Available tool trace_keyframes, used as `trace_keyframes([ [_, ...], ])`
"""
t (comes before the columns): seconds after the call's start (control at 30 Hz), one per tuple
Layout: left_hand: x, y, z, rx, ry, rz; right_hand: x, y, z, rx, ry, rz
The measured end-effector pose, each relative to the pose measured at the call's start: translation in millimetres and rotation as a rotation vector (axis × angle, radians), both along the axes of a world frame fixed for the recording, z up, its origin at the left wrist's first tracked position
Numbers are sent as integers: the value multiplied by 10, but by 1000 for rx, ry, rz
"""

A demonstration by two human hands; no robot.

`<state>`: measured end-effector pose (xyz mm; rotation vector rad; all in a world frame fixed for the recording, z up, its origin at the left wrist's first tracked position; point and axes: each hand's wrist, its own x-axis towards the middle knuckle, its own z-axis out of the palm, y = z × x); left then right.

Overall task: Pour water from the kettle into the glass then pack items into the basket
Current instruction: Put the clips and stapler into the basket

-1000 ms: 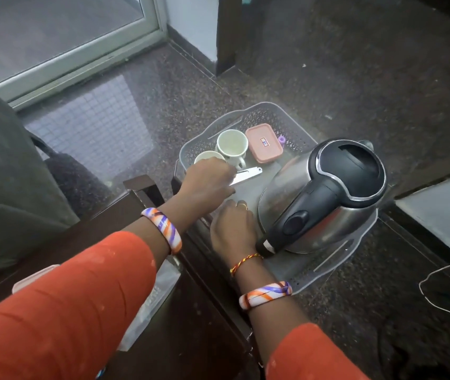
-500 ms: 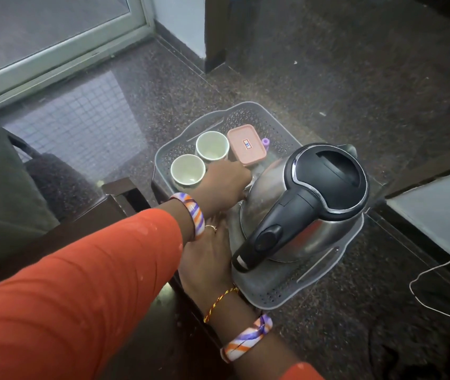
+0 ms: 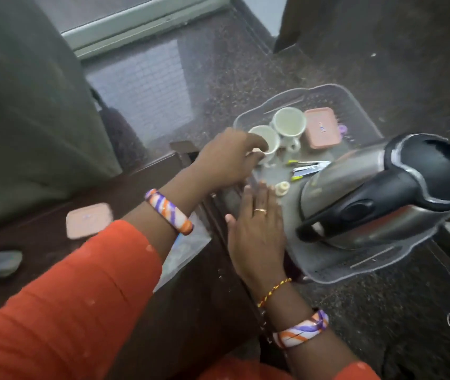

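Now left hand gripping cup, right hand flat

No legible text, brand or number anywhere in view. Only a small label patch on the lid of the pink box at about 1 o'clock from the frame's centre, showing dark and orange specks too blurred to read. Nothing readable either on the kettle at 3 o'clock or on the pink lid at 8 o'clock.
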<state>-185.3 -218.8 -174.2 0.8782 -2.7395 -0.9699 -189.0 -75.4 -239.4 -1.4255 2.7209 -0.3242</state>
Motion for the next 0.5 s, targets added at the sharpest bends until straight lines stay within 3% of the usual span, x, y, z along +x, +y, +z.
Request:
trace_keyframes([
  [0.2, 1568, 53, -205, 78, -12, 463, 541, -28, -66, -2, 119, 280],
  [0.37, 2702, 265, -490, 53, -37, 865, 1006, -36, -289, 30, 49, 473],
  [0.5, 3479, 630, -881, 128, -116, 1107, 1580, -57, -517, -20, -108, 755],
])
